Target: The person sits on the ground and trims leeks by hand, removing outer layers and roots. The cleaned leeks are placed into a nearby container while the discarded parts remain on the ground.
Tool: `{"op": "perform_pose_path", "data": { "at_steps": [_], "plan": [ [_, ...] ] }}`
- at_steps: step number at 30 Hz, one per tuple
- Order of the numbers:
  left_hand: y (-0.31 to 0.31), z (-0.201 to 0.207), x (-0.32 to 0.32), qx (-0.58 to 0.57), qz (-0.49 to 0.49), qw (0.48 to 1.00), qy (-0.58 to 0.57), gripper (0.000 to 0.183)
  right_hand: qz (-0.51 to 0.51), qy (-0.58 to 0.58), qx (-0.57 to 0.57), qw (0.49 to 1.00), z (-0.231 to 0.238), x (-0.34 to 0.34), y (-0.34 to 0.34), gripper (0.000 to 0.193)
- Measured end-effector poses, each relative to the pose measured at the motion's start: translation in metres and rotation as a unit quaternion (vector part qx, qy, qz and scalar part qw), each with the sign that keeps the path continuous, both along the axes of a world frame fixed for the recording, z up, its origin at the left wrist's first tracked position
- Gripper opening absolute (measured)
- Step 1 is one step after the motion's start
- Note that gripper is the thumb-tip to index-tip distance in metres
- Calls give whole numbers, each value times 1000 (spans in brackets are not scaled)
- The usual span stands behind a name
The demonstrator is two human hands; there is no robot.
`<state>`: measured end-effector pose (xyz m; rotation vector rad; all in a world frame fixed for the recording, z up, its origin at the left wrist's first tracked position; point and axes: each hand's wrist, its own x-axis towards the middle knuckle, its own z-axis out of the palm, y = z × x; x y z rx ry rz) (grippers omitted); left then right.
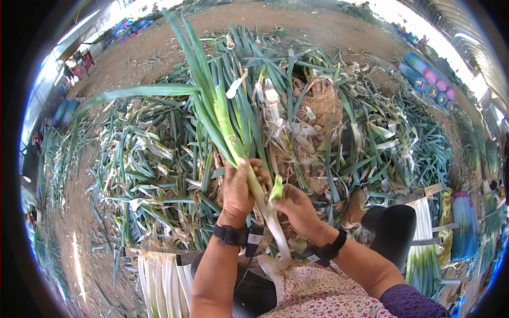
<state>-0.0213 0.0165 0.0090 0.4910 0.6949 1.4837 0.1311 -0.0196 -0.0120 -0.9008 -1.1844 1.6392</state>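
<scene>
A long leek (227, 127) slants across the middle, its green leaves fanning to the far left and its white root end coming down toward my lap. My left hand (239, 185) is closed round the pale shank, below where the leaves spread. Close beside it, my right hand (299, 211) pinches a torn outer leaf (277, 188) that hangs partly peeled from the shank. The lower white end rests near my flowered apron (318, 291).
Green leek trimmings (159, 153) lie heaped around me, with a mound of cut roots (318, 108) ahead. White leek stalks lie in a rack (164, 281) at lower left; another bunch (421, 225) is at right, beside a blue-wrapped bundle (464, 225). More wrapped bundles (432, 85) are farther off.
</scene>
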Motion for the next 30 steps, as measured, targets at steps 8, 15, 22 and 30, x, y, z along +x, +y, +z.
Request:
{"op": "perform_pose_path", "data": {
  "at_steps": [8, 15, 22, 30],
  "plan": [
    [18, 3, -35, -133, 151, 972, 121, 29, 106, -96, -129, 981, 54, 41, -17, 33],
    [26, 2, -97, -119, 326, 928, 137, 31, 441, -597, -23, 670, -41, 127, -115, 49],
    [23, 6, -106, -117, 382, 910, 113, 31, 218, -573, 151, 776, -14, 135, -81, 75],
    [9, 5, -84, -36, 266, 957, 114, 33, 95, -346, 299, 884, -8, 41, -46, 51]
  ]
}}
